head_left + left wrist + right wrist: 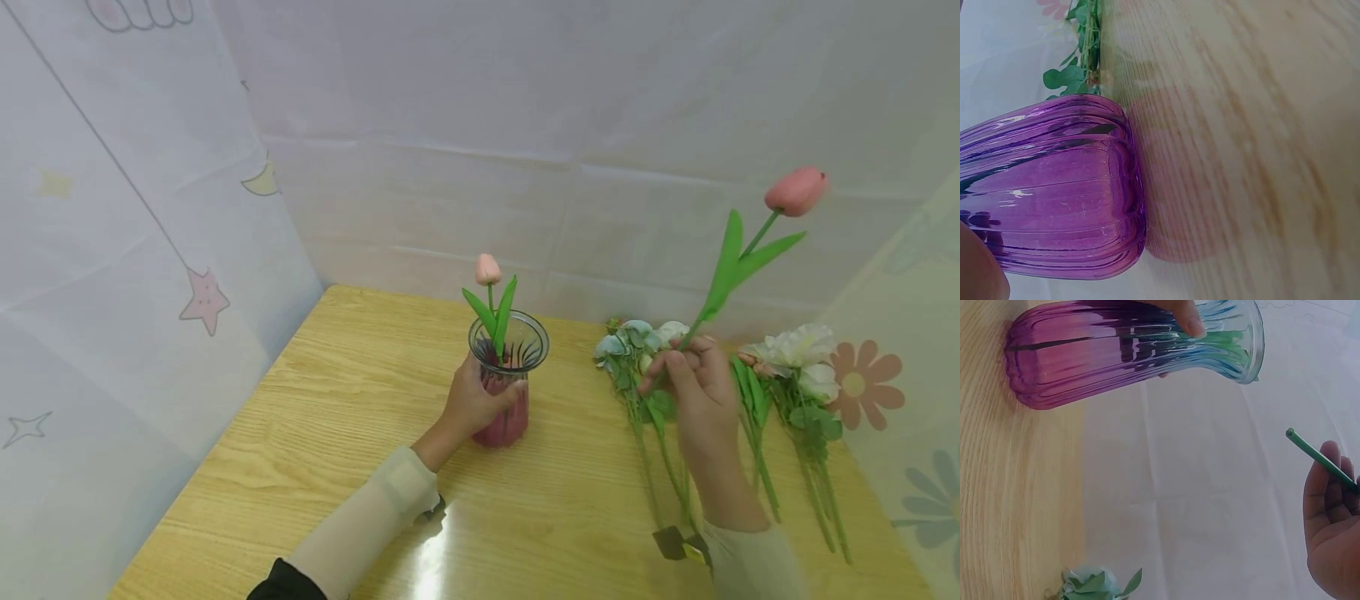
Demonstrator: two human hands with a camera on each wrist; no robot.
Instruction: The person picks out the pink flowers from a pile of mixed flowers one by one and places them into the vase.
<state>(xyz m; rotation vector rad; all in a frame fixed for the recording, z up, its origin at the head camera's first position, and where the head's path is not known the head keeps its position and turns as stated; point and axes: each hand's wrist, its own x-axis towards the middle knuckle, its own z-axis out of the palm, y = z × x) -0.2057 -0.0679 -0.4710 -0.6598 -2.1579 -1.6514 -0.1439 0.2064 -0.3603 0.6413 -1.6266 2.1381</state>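
Note:
A ribbed glass vase [507, 379] with a purple-pink base stands on the wooden table [330, 417], and one pink tulip [488, 271] stands in it. My left hand [474, 404] grips the vase around its middle; the vase [1054, 194] fills the left wrist view. My right hand [693, 379] holds a second pink tulip [795, 192] by its green stem [1319, 459], lifted above the table to the right of the vase [1129, 350].
Several artificial flowers lie on the table under and beside my right hand: a pale blue bunch [637, 342] and a white bunch [798, 354] with long green stems. White patterned cloth [112, 250] walls the table on the left, back and right.

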